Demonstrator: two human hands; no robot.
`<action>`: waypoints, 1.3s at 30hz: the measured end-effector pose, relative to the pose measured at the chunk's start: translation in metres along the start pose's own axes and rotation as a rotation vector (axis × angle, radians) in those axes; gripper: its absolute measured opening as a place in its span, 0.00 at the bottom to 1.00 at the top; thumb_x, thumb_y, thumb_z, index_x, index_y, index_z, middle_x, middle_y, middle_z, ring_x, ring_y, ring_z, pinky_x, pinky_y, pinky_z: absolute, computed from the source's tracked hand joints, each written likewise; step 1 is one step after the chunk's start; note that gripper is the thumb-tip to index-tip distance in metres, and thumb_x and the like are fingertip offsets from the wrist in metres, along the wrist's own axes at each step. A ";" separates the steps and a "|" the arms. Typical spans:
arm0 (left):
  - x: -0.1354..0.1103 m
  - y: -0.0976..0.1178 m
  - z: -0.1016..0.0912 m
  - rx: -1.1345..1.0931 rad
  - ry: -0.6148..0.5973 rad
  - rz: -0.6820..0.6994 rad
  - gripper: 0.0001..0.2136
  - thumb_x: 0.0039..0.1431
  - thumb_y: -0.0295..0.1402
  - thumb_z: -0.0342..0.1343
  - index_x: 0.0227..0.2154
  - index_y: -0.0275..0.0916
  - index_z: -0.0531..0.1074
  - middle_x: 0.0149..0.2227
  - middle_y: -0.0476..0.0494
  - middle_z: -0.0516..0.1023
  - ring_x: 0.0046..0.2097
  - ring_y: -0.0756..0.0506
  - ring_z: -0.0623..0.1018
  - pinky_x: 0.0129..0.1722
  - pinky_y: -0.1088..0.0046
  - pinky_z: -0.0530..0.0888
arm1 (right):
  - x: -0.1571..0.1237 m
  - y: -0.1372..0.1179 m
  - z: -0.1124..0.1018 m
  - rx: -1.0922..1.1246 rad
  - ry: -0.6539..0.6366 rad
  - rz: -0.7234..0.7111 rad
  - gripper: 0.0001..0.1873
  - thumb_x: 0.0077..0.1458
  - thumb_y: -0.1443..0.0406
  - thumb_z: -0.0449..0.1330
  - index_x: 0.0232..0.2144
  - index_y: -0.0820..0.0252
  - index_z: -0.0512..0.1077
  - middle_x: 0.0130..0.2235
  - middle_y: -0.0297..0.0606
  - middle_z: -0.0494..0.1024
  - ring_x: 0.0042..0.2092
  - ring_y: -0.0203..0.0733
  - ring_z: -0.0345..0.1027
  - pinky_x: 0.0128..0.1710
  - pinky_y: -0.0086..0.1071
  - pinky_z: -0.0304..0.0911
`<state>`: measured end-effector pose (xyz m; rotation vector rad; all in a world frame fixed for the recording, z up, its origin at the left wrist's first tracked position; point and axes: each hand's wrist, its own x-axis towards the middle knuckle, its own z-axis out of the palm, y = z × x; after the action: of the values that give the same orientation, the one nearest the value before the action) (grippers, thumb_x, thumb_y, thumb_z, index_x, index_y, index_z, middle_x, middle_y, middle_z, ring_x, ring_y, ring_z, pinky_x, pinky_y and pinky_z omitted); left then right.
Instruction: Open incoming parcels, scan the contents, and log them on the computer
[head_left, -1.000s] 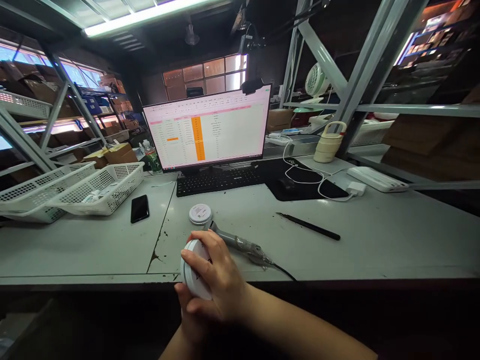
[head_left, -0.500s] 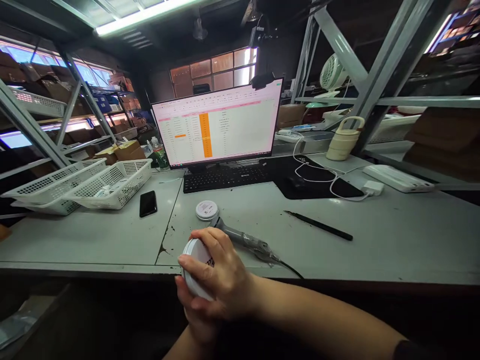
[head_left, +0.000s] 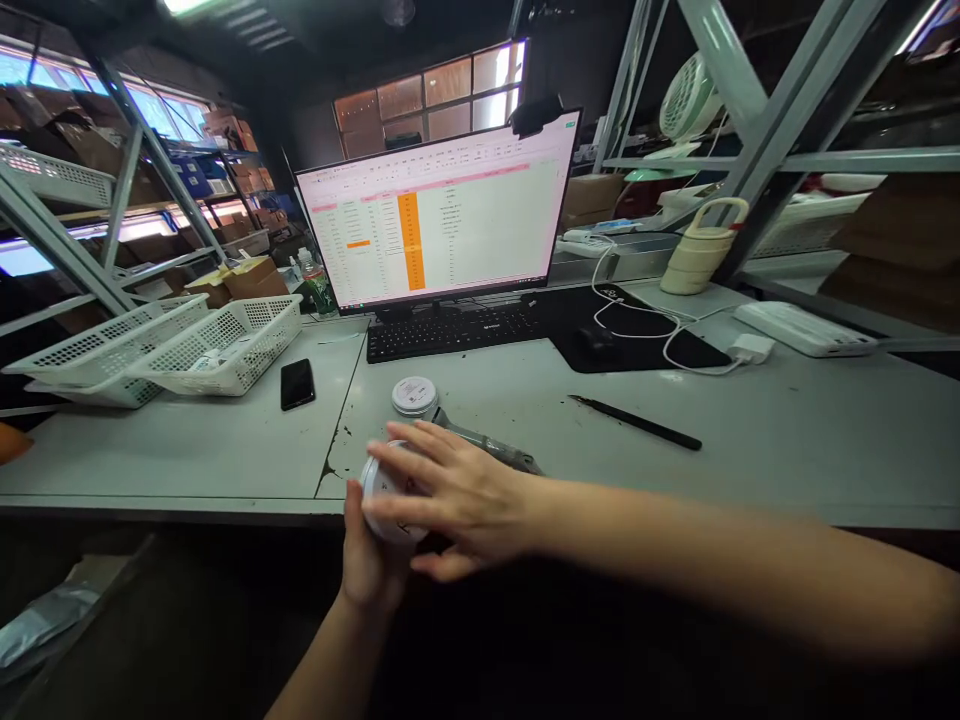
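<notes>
A round white tin (head_left: 381, 482) with dark writing on its face tilts up just off the table's front edge. My left hand (head_left: 367, 560) holds it from below and the left, the thumb along its side. Spread over the tin's face are the fingers of my right hand (head_left: 457, 490), apart and slightly blurred; how firmly they touch it I cannot tell. Behind the hands a second round white tin (head_left: 414, 396) lies flat, label up. A grey handheld scanner (head_left: 491, 445) rests beside it, partly hidden by my right hand.
A black phone (head_left: 298, 384) and white perforated baskets (head_left: 247, 345) are at the left. Further back stand a monitor (head_left: 487, 230) and a keyboard (head_left: 450, 333). To the right lie a black pen-like craft knife (head_left: 637, 422), a mouse (head_left: 596, 342), white cables and a white power bank (head_left: 806, 328).
My right hand's fingers have loosened from around the tin and spread across its face. The left hand shows more of itself at the tin's side. The camera view has tilted down.
</notes>
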<state>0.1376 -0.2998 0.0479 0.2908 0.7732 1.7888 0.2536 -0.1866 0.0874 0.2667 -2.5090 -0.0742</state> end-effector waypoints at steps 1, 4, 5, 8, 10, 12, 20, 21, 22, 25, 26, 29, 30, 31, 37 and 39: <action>0.001 -0.002 -0.004 0.003 0.002 0.075 0.27 0.66 0.55 0.51 0.58 0.43 0.73 0.59 0.41 0.76 0.67 0.35 0.69 0.64 0.60 0.69 | 0.003 -0.005 -0.006 0.040 -0.023 0.136 0.43 0.59 0.46 0.62 0.69 0.57 0.58 0.68 0.54 0.61 0.68 0.58 0.55 0.61 0.52 0.61; 0.005 -0.008 -0.009 -0.013 0.026 0.135 0.26 0.68 0.53 0.49 0.59 0.41 0.73 0.60 0.40 0.75 0.68 0.37 0.67 0.65 0.64 0.67 | 0.013 -0.016 -0.021 0.101 -0.126 0.408 0.48 0.57 0.44 0.63 0.70 0.63 0.55 0.64 0.58 0.66 0.60 0.54 0.66 0.52 0.45 0.70; 0.006 -0.010 -0.008 -0.023 0.030 0.095 0.26 0.68 0.52 0.49 0.59 0.40 0.73 0.59 0.40 0.76 0.67 0.37 0.68 0.64 0.65 0.68 | 0.015 -0.017 -0.023 0.080 -0.177 0.392 0.45 0.58 0.47 0.64 0.69 0.62 0.58 0.62 0.56 0.68 0.58 0.54 0.68 0.50 0.45 0.70; 0.009 -0.012 -0.003 -0.066 0.019 -0.079 0.26 0.69 0.52 0.47 0.57 0.39 0.74 0.54 0.40 0.79 0.63 0.37 0.73 0.62 0.63 0.72 | 0.015 -0.016 -0.026 -0.030 -0.303 0.124 0.33 0.59 0.59 0.65 0.65 0.56 0.65 0.63 0.52 0.67 0.61 0.59 0.63 0.53 0.49 0.66; 0.009 -0.014 -0.002 -0.092 -0.001 -0.128 0.25 0.69 0.52 0.47 0.56 0.40 0.75 0.53 0.40 0.79 0.61 0.37 0.75 0.60 0.61 0.73 | 0.012 -0.014 -0.026 -0.037 -0.324 0.059 0.36 0.58 0.59 0.66 0.66 0.54 0.63 0.67 0.51 0.63 0.64 0.63 0.59 0.56 0.52 0.63; 0.007 -0.018 -0.002 -0.092 -0.001 -0.076 0.26 0.69 0.53 0.47 0.56 0.39 0.75 0.53 0.39 0.80 0.60 0.38 0.76 0.59 0.62 0.74 | 0.009 -0.014 -0.026 0.022 -0.320 0.226 0.45 0.56 0.51 0.67 0.70 0.58 0.56 0.66 0.56 0.63 0.62 0.62 0.62 0.54 0.50 0.65; 0.004 -0.013 0.005 -0.089 -0.035 -0.190 0.25 0.72 0.50 0.44 0.53 0.36 0.76 0.49 0.39 0.81 0.59 0.38 0.77 0.58 0.66 0.75 | 0.006 -0.023 -0.027 -0.144 -0.352 0.134 0.36 0.56 0.60 0.66 0.64 0.61 0.63 0.57 0.54 0.70 0.48 0.52 0.70 0.43 0.44 0.68; 0.004 -0.009 0.006 -0.085 -0.049 -0.245 0.24 0.72 0.49 0.44 0.53 0.36 0.75 0.48 0.39 0.81 0.59 0.38 0.77 0.58 0.66 0.74 | 0.005 -0.023 -0.027 -0.180 -0.337 0.068 0.32 0.58 0.63 0.64 0.63 0.60 0.64 0.57 0.54 0.70 0.50 0.53 0.69 0.45 0.45 0.67; 0.004 -0.005 0.007 -0.074 -0.061 -0.296 0.24 0.73 0.49 0.43 0.54 0.36 0.75 0.48 0.39 0.81 0.59 0.38 0.77 0.59 0.65 0.74 | 0.003 -0.023 -0.027 -0.211 -0.323 0.023 0.28 0.59 0.65 0.62 0.61 0.60 0.65 0.57 0.54 0.70 0.51 0.53 0.68 0.46 0.45 0.67; 0.003 0.005 0.008 0.003 -0.072 -0.396 0.25 0.73 0.48 0.43 0.54 0.35 0.74 0.47 0.37 0.81 0.59 0.37 0.77 0.60 0.60 0.74 | -0.002 -0.024 -0.028 -0.266 -0.294 -0.020 0.21 0.63 0.68 0.58 0.58 0.59 0.67 0.58 0.56 0.70 0.54 0.53 0.67 0.47 0.46 0.66; 0.002 0.006 0.008 0.037 -0.067 -0.410 0.25 0.73 0.48 0.43 0.53 0.34 0.75 0.46 0.37 0.81 0.58 0.37 0.77 0.61 0.60 0.73 | -0.003 -0.024 -0.030 -0.266 -0.288 -0.025 0.20 0.64 0.68 0.57 0.58 0.59 0.67 0.58 0.56 0.71 0.54 0.53 0.67 0.47 0.46 0.67; -0.001 0.007 0.007 0.115 -0.045 -0.389 0.24 0.73 0.47 0.44 0.49 0.33 0.77 0.43 0.37 0.82 0.56 0.37 0.79 0.61 0.60 0.72 | -0.006 -0.025 -0.036 -0.224 -0.260 -0.041 0.21 0.63 0.71 0.56 0.57 0.57 0.68 0.58 0.54 0.72 0.54 0.52 0.68 0.48 0.46 0.67; -0.002 0.006 0.007 0.124 -0.047 -0.364 0.24 0.73 0.47 0.45 0.48 0.33 0.77 0.42 0.37 0.82 0.55 0.38 0.79 0.61 0.61 0.73 | -0.007 -0.025 -0.038 -0.204 -0.244 -0.040 0.21 0.63 0.72 0.56 0.57 0.55 0.68 0.58 0.52 0.72 0.55 0.51 0.68 0.49 0.47 0.68; -0.003 0.005 0.006 0.126 -0.057 -0.336 0.24 0.73 0.47 0.45 0.48 0.32 0.78 0.42 0.38 0.82 0.54 0.38 0.80 0.61 0.63 0.73 | -0.008 -0.025 -0.039 -0.188 -0.228 -0.037 0.22 0.62 0.73 0.57 0.56 0.53 0.69 0.59 0.50 0.71 0.56 0.51 0.67 0.50 0.47 0.68; 0.004 0.008 -0.001 0.003 -0.114 -0.493 0.31 0.75 0.49 0.35 0.48 0.29 0.77 0.46 0.35 0.82 0.56 0.36 0.79 0.55 0.60 0.75 | -0.016 -0.023 -0.045 -0.194 -0.198 -0.221 0.15 0.62 0.72 0.59 0.48 0.50 0.74 0.61 0.38 0.71 0.63 0.50 0.62 0.60 0.51 0.65; 0.007 0.012 -0.007 -0.047 -0.128 -0.566 0.32 0.74 0.50 0.34 0.50 0.29 0.76 0.47 0.32 0.81 0.52 0.35 0.80 0.50 0.59 0.78 | -0.021 -0.015 -0.051 -0.180 -0.190 -0.191 0.17 0.61 0.72 0.60 0.49 0.48 0.74 0.61 0.36 0.70 0.64 0.49 0.60 0.61 0.51 0.65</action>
<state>0.1222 -0.2976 0.0495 0.1337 0.6414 1.2398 0.3021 -0.1965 0.1150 0.4422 -2.6357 -0.4183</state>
